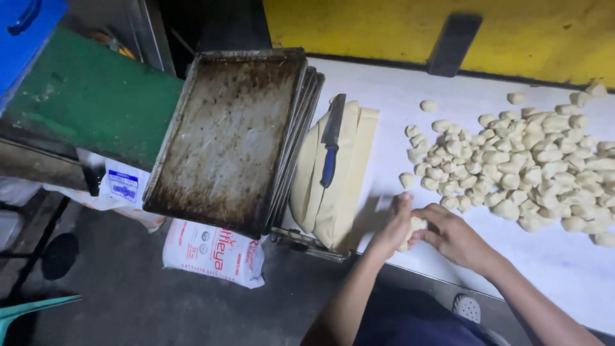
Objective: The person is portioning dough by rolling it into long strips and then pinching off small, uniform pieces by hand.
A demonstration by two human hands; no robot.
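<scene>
My left hand (396, 225) and my right hand (452, 234) are cupped together around a small pale dough piece (417, 225) just above the white table (397, 90), near its front edge. Both hands close on it. To the right lies a big heap of cut dough pieces (525, 166). Left of my hands rests a slab of folded dough strips (339, 186) with a blue-handled knife (330, 144) lying on top.
A stack of dark, worn baking trays (224, 141) sits at the table's left end, overhanging the edge. Below on the floor lie white sacks (214, 253). A green bench (90, 96) and blue box (25, 25) are at far left. A yellow wall (384, 25) backs the table.
</scene>
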